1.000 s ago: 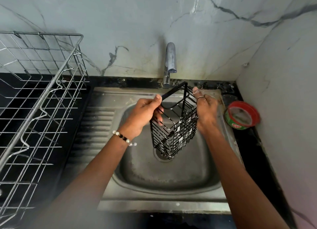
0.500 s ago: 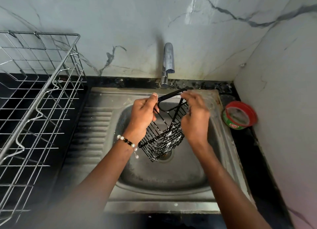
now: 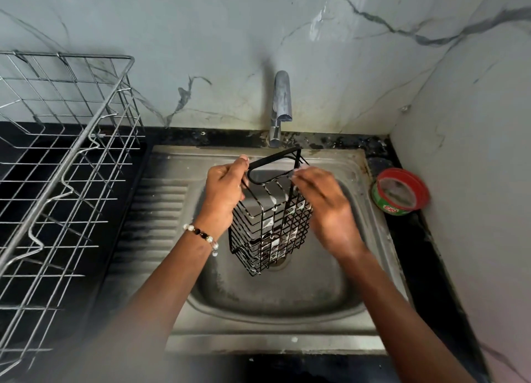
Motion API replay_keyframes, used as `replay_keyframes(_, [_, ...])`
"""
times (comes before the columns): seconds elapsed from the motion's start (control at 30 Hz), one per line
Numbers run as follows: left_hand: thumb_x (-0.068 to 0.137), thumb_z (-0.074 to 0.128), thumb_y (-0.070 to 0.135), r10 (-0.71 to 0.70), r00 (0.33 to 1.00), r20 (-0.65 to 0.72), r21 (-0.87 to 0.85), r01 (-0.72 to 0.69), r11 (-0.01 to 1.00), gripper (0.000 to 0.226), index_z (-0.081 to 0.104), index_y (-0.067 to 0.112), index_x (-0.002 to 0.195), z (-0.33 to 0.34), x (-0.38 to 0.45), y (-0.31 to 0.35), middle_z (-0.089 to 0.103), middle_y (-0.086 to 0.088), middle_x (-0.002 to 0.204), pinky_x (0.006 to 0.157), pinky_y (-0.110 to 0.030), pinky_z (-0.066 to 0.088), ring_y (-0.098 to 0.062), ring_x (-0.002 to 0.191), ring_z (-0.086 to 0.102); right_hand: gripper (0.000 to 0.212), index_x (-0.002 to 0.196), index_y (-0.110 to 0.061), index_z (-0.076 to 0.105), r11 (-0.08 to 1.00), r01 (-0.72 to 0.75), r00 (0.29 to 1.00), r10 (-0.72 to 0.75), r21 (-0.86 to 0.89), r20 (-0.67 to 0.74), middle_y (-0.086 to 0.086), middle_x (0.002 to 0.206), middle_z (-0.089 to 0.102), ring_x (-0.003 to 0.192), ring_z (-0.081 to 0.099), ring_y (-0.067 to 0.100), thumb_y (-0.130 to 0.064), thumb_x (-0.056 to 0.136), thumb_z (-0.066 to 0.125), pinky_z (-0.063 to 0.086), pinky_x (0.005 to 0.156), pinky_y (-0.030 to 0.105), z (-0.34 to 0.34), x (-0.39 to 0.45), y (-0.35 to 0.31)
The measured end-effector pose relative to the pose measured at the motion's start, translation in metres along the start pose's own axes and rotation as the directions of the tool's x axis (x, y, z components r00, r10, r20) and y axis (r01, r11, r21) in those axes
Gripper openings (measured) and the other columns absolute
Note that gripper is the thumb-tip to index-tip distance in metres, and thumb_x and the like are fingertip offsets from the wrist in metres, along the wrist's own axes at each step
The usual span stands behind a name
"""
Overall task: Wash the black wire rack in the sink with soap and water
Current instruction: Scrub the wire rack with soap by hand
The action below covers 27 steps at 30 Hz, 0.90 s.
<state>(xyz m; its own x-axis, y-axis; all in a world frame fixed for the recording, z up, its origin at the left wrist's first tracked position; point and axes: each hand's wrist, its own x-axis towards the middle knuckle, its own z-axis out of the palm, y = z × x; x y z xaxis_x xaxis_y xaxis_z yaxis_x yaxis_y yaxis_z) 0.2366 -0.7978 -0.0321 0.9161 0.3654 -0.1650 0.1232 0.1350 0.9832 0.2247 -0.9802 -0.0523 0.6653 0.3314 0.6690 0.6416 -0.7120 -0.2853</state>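
Note:
A black wire rack (image 3: 270, 227), a tall narrow basket with a flat black top band, hangs above the steel sink basin (image 3: 275, 293), over the drain. My left hand (image 3: 224, 193) grips the rack's top band at its left end, thumb and fingers curled round it. My right hand (image 3: 324, 207) is on the rack's upper right side, fingertips at the band's right corner; it is blurred. Wet or soapy patches shine between the wires. The steel tap (image 3: 280, 106) stands behind the rack, with no water visible from it.
A large steel wire dish rack (image 3: 57, 181) fills the black counter on the left. A round red-and-green soap tub (image 3: 400, 191) sits at the sink's right rim by the side wall. The ribbed drainboard (image 3: 161, 210) lies left of the basin. Marble walls close in behind and right.
The rack has swung back from a leftward tilt to nearly upright. My right hand slid from the top band down the rack's right side. My left hand kept its hold.

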Motion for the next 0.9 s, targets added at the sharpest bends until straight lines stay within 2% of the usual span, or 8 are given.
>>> replay_keyframes(0.13, [0.095,0.059,0.022,-0.034,0.999,-0.008,-0.035,0.034,0.999,0.045,0.057,0.02,0.05,-0.005,0.002,-0.001,0.042,0.012,0.039,0.039,-0.017,0.026,-0.005,0.038,0.032,0.073,0.117,-0.009,0.067,0.973,-0.23,0.973,0.23,0.029,0.0,0.013,0.112,0.065,0.105,0.058,0.021,0.031,0.057,0.053,0.05,0.089,0.024,-0.002,-0.002,0.028])
replay_keyframes(0.23, [0.093,0.062,0.023,-0.075,0.997,-0.031,-0.051,0.073,0.996,0.04,0.057,0.017,0.054,-0.006,0.005,-0.003,0.041,0.011,0.04,0.042,-0.02,0.024,-0.009,0.043,0.031,0.07,0.123,-0.003,0.061,0.873,-0.42,0.891,0.448,0.248,-0.066,0.004,0.109,0.064,0.097,0.054,-0.013,0.029,0.064,0.04,0.048,0.083,0.01,-0.005,0.013,0.018])
replay_keyframes(0.3, [0.091,0.065,0.023,-0.092,0.995,-0.041,-0.065,0.089,0.994,0.036,0.057,0.014,0.058,-0.005,0.007,-0.004,0.042,0.009,0.041,0.042,-0.021,0.022,-0.011,0.045,0.032,0.064,0.124,-0.005,0.06,0.771,-0.525,0.812,0.58,0.36,-0.06,-0.003,0.11,0.063,0.097,0.055,-0.015,0.027,0.072,0.039,0.044,0.081,0.003,-0.001,0.025,0.016])
replay_keyframes(0.43, [0.088,0.068,0.022,-0.117,0.989,-0.091,-0.108,0.107,0.988,0.035,0.055,0.014,0.057,-0.009,0.012,-0.004,0.041,0.006,0.045,0.039,-0.019,0.023,-0.011,0.042,0.034,0.06,0.115,-0.006,0.064,0.751,-0.484,0.854,0.517,0.45,0.055,0.008,0.123,0.062,0.12,0.056,0.016,0.027,0.073,0.036,0.048,0.099,0.026,0.012,0.025,0.014])
replay_keyframes(0.57, [0.092,0.063,0.017,-0.169,0.982,-0.089,-0.26,0.141,0.955,0.039,0.057,0.014,0.053,-0.021,0.019,-0.007,0.044,0.006,0.036,0.032,-0.013,0.026,-0.008,0.027,0.037,0.055,0.128,-0.013,0.056,0.696,-0.582,0.796,0.593,0.42,0.121,-0.003,0.115,0.061,0.098,0.057,-0.005,0.019,0.086,0.041,0.047,0.082,0.01,0.02,-0.007,0.009])
replay_keyframes(0.67, [0.092,0.063,0.018,-0.197,0.977,-0.078,-0.321,0.162,0.933,0.048,0.056,0.016,0.044,-0.033,0.024,-0.014,0.038,0.006,0.034,0.034,-0.012,0.025,-0.008,0.024,0.034,0.056,0.128,-0.01,0.059,0.722,-0.607,0.791,0.589,0.333,0.164,0.003,0.113,0.065,0.093,0.057,0.005,0.02,0.083,0.045,0.048,0.08,0.01,0.021,-0.029,0.01])
replay_keyframes(0.8, [0.094,0.06,0.016,-0.238,0.968,-0.076,-0.372,0.194,0.908,0.039,0.053,0.015,0.055,-0.039,0.023,-0.02,0.034,0.006,0.033,0.033,-0.01,0.024,-0.006,0.024,0.031,0.05,0.113,-0.011,0.069,0.731,-0.639,0.768,0.59,0.241,0.248,0.006,0.109,0.071,0.098,0.065,0.014,0.019,0.078,0.049,0.049,0.095,0.026,0.02,-0.027,0.035])
replay_keyframes(0.9, [0.094,0.059,0.015,-0.241,0.967,-0.083,-0.374,0.194,0.907,0.033,0.045,0.012,0.064,-0.036,0.024,-0.022,0.033,0.006,0.032,0.033,-0.009,0.024,-0.007,0.023,0.031,0.044,0.113,-0.016,0.068,0.564,-0.721,0.673,0.708,0.403,0.214,0.003,0.113,0.068,0.103,0.064,0.016,0.013,0.084,0.051,0.053,0.093,0.037,0.015,0.0,0.041])
